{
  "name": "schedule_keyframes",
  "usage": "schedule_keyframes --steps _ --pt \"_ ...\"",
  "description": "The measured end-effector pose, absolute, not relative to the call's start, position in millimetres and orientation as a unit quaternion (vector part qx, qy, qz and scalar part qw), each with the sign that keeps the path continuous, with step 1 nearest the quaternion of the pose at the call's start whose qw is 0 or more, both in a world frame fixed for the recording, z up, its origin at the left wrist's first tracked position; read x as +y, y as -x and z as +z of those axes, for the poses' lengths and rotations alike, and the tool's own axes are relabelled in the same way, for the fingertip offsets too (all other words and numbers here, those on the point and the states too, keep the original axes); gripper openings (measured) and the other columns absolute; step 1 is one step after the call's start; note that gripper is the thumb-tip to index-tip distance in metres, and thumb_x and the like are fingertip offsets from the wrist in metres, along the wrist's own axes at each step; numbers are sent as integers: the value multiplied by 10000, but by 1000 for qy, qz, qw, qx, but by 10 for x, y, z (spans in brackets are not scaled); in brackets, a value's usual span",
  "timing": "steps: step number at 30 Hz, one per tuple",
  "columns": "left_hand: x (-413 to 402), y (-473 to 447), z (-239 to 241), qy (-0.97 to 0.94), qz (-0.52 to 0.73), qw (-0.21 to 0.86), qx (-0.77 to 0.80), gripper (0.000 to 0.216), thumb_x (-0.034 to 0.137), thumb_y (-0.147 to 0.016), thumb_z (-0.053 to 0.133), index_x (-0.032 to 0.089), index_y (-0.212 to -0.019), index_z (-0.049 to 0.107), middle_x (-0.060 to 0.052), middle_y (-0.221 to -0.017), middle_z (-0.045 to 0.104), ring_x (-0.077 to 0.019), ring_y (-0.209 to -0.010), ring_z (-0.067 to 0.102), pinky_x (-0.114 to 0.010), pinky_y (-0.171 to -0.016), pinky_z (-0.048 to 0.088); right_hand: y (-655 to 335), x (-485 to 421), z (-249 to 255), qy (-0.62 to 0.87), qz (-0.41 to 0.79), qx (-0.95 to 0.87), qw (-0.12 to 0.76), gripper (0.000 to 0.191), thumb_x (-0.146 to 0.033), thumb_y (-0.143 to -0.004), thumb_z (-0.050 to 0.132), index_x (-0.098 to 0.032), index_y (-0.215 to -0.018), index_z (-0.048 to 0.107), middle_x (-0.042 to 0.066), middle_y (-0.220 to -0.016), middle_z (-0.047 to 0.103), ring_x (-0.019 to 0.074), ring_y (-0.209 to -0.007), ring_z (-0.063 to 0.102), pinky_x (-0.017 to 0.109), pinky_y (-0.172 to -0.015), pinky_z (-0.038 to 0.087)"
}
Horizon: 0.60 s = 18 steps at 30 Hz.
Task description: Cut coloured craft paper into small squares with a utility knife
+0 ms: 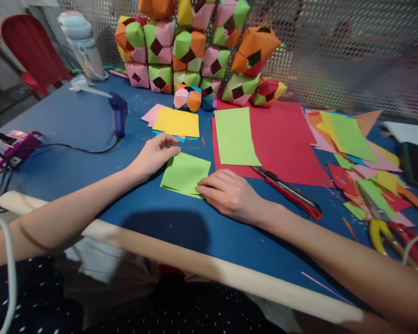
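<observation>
Between my hands a small folded sheet of green paper [186,174] lies on the blue table, its lower edge showing more than one layer. My left hand [156,153] is closed at its upper left corner, thumb against the fingers. My right hand [231,192] pinches the lower right corner with curled fingers. A larger green sheet [235,137] rests on red paper [282,144] just beyond my right hand. Beside it lies a red and black utility knife [289,192], its tip near that sheet's corner. Yellow paper [177,122] tops a small stack past my left hand.
Folded paper modules [188,51] stand piled against a perforated metal screen. A blue glue gun [117,113] with a cord lies at left, near a bottle [81,46]. Paper scraps [376,181], scissors [379,234] and a dark phone [416,164] are at right.
</observation>
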<state>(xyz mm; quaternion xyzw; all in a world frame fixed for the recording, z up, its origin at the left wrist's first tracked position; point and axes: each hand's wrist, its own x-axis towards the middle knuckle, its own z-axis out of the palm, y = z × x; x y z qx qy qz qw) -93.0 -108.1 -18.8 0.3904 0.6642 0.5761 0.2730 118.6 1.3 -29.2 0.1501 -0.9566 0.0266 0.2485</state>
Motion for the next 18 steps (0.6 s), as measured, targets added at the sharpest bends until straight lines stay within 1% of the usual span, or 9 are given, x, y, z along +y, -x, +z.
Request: schedule_keyframes --steps 2,4,11,13,15,18 --pt "-1094 931 -188 -418 551 255 676 193 211 -720 674 154 -897 624 4 -835 622 -108 -744 564 -252 -731 436 -1190 9 -275 -154 26 -958 242 210 -137 -943 489 -115 -972 696 115 -927 724 201 -807 572 348 -729 463" --pt "-1097 936 -198 -430 539 250 680 182 192 -732 638 153 -908 615 -3 -851 626 -113 -748 572 -265 -742 441 -1195 4 -258 -155 29 -959 235 220 -144 -950 478 -121 -973 695 113 -925 723 198 -805 570 349 -733 463" --pt "-1053 1008 -306 -482 499 189 695 162 120 -741 571 160 -898 588 -5 -839 616 -105 -693 549 -256 -687 449 -1212 -17 -239 -157 36 -961 225 211 -140 -940 495 -106 -966 702 119 -931 721 202 -800 590 359 -737 465" --pt "-1053 1034 -302 -513 477 151 697 155 125 -748 564 168 -896 581 -15 -875 609 -123 -753 571 -269 -725 471 -1215 -27 -245 -151 34 -961 228 211 -139 -939 497 -102 -962 704 121 -928 720 204 -796 598 360 -724 463" --pt "-1078 1050 -245 -550 448 100 697 161 132 -757 555 171 -909 588 -34 -936 598 -155 -855 585 -298 -792 485 -1217 -40 -252 -143 32 -962 230 213 -142 -938 498 -100 -960 705 124 -929 720 205 -796 606 358 -714 463" --pt "-1180 1029 -78 -596 395 9 698 167 144 -801 523 167 -943 608 -63 -1010 592 -204 -1008 568 -355 -904 464 -1222 -52 -256 -133 29 -964 228 234 -152 -950 475 -118 -960 706 117 -929 724 201 -792 610 352 -709 469"
